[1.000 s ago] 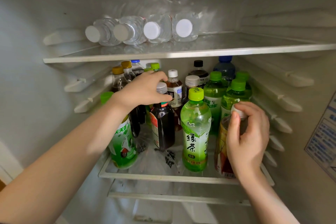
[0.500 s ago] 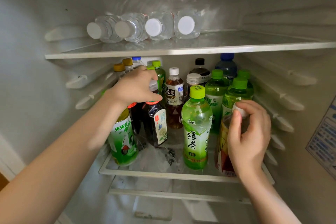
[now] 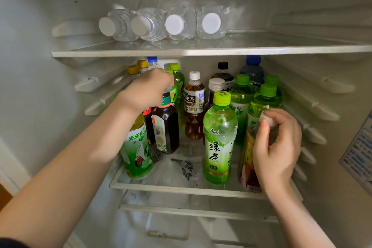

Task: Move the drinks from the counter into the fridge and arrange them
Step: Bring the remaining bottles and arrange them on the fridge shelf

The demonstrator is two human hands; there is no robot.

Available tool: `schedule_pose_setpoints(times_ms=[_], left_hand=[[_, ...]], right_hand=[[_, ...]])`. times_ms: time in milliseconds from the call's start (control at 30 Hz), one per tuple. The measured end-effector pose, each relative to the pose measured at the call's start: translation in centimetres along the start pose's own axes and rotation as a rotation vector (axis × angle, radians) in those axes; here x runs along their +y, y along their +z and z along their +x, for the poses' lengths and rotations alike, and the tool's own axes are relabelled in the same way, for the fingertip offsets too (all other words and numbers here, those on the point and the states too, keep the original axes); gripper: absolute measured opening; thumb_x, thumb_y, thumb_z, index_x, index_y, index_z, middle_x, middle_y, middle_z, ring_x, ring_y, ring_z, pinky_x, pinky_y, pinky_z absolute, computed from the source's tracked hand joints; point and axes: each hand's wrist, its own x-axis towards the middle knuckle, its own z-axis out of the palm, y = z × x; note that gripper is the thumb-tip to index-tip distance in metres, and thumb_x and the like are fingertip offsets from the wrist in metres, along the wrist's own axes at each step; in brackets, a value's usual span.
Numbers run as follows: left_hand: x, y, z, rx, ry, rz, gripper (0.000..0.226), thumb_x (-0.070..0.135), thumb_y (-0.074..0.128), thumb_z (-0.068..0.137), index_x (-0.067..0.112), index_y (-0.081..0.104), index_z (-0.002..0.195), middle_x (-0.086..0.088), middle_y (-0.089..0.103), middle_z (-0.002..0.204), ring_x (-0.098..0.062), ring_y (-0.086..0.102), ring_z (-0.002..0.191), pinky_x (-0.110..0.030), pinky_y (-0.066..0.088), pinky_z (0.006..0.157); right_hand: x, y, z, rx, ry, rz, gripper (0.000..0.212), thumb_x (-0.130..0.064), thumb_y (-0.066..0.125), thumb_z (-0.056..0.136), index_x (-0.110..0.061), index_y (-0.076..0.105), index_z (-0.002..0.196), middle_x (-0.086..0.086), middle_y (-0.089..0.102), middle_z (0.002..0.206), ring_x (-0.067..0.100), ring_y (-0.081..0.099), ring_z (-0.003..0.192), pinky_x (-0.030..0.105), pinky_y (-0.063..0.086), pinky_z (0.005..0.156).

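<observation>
Inside the open fridge, my left hand [image 3: 149,88] grips the cap of a dark drink bottle [image 3: 166,127] standing on the left of the middle shelf [image 3: 181,188]. My right hand [image 3: 276,147] holds the neck of a red-and-yellow labelled bottle [image 3: 247,167] with a white cap at the shelf's front right. Between them stands a green tea bottle [image 3: 219,139] with a lime cap. A green-and-white labelled bottle [image 3: 137,155] stands at the front left under my left forearm. Several more tea and water bottles fill the back of the shelf.
Several clear water bottles [image 3: 175,24] lie on their sides on the upper glass shelf [image 3: 201,51], white caps facing out. A crumpled clear plastic bag [image 3: 177,169] lies at the shelf's front centre. Shelf rails line both walls. A blue sticker [image 3: 358,155] is on the right wall.
My left hand has pushed the dark bottle back and to the left, deeper into the shelf. My right hand has stayed on the white-capped bottle at the front right.
</observation>
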Motion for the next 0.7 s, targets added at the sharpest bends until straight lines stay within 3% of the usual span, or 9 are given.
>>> schedule_pose_setpoints(times_ms=[67, 133, 533, 700], left_hand=[[-0.02, 0.08, -0.15, -0.002, 0.010, -0.007, 0.054, 0.003, 0.071, 0.073, 0.014, 0.056, 0.123, -0.012, 0.058, 0.117, -0.030, 0.057, 0.103, -0.038, 0.051, 0.080], [0.18, 0.23, -0.24, -0.005, -0.004, -0.001, 0.057, 0.011, 0.076, 0.072, 0.015, 0.055, 0.124, -0.013, 0.057, 0.117, -0.031, 0.057, 0.104, -0.035, 0.048, 0.080], [0.60, 0.51, 0.22, -0.001, -0.116, 0.043, 0.048, -0.005, 0.067, 0.078, 0.006, 0.055, 0.124, -0.019, 0.055, 0.120, -0.037, 0.056, 0.109, -0.047, 0.052, 0.086], [0.57, 0.57, 0.41, 0.001, -0.121, 0.061, 0.048, -0.002, 0.069, 0.077, 0.005, 0.055, 0.123, -0.018, 0.054, 0.119, -0.036, 0.057, 0.107, -0.047, 0.051, 0.087]], right_hand=[[-0.03, 0.01, -0.05, 0.005, 0.001, 0.000, 0.020, -0.012, 0.046, 0.094, 0.001, 0.059, 0.101, 0.016, 0.060, 0.103, 0.024, 0.054, 0.103, 0.033, 0.039, 0.092], [-0.10, 0.03, -0.10, 0.008, -0.005, 0.003, 0.021, -0.012, 0.046, 0.094, 0.002, 0.060, 0.100, 0.016, 0.060, 0.103, 0.025, 0.054, 0.103, 0.035, 0.039, 0.091], [-0.52, 0.02, -0.08, 0.014, 0.003, -0.004, 0.023, -0.012, 0.045, 0.094, 0.005, 0.060, 0.100, 0.018, 0.061, 0.102, 0.025, 0.053, 0.102, 0.037, 0.039, 0.090], [-0.40, 0.13, -0.08, 0.016, 0.010, -0.018, 0.023, -0.012, 0.045, 0.094, 0.005, 0.060, 0.100, 0.020, 0.061, 0.103, 0.025, 0.053, 0.102, 0.031, 0.037, 0.091]])
